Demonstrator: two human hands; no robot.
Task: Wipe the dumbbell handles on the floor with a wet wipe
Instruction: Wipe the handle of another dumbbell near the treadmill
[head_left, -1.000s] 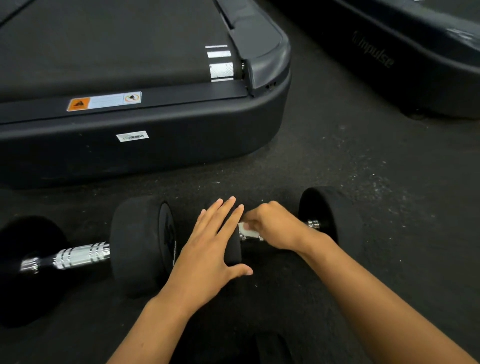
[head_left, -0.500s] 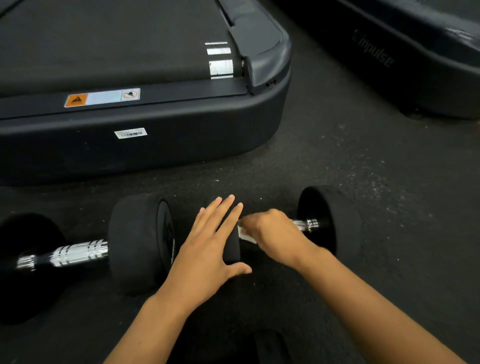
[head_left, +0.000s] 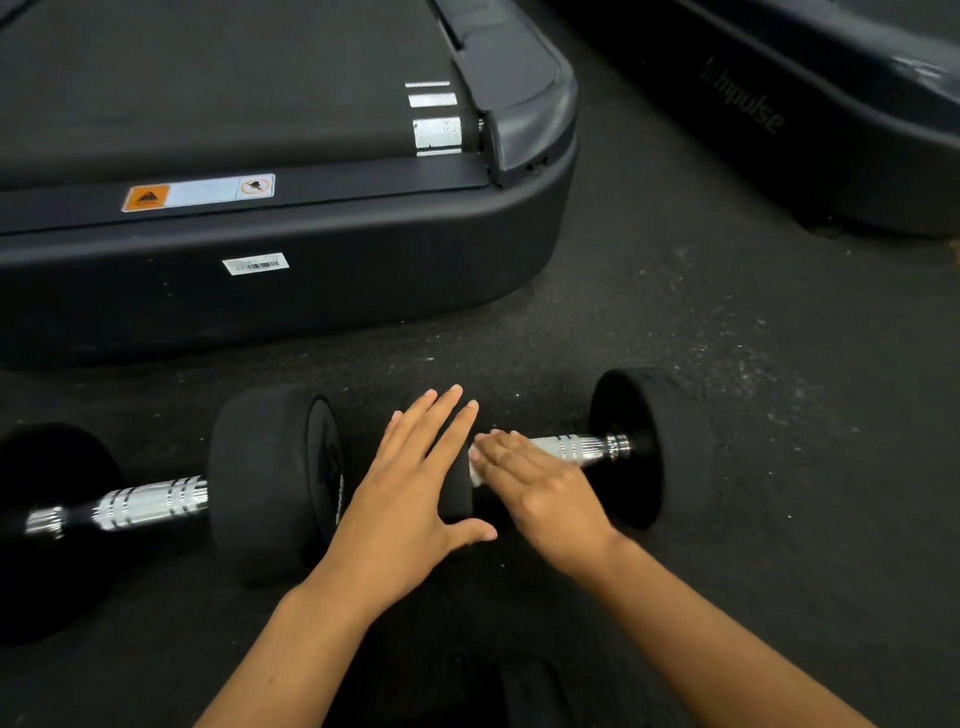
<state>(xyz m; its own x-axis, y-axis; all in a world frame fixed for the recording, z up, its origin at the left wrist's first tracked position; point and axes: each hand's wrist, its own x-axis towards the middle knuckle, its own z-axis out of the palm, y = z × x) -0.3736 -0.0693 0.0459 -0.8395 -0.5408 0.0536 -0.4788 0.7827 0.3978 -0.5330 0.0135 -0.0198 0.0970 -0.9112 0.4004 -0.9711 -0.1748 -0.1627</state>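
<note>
Two black dumbbells with chrome handles lie end to end on the dark rubber floor. My left hand (head_left: 415, 483) rests flat, fingers spread, on the left head of the right dumbbell (head_left: 654, 447). My right hand (head_left: 540, 488) lies over the left part of that dumbbell's chrome handle (head_left: 576, 448), pressing a white wet wipe (head_left: 475, 470) against it; only a small edge of the wipe shows under my fingers. The left dumbbell (head_left: 270, 483) lies untouched, its handle (head_left: 150, 501) fully visible.
A black treadmill base (head_left: 311, 280) with a warning label stands just beyond the dumbbells. A second dark machine (head_left: 831, 130) sits at the upper right. Bare rubber floor (head_left: 779, 389) stretches right of the dumbbells.
My right hand slid left along the handle with the wipe, uncovering the chrome near the right head, and its fingers flattened. My left hand stayed on the dumbbell head.
</note>
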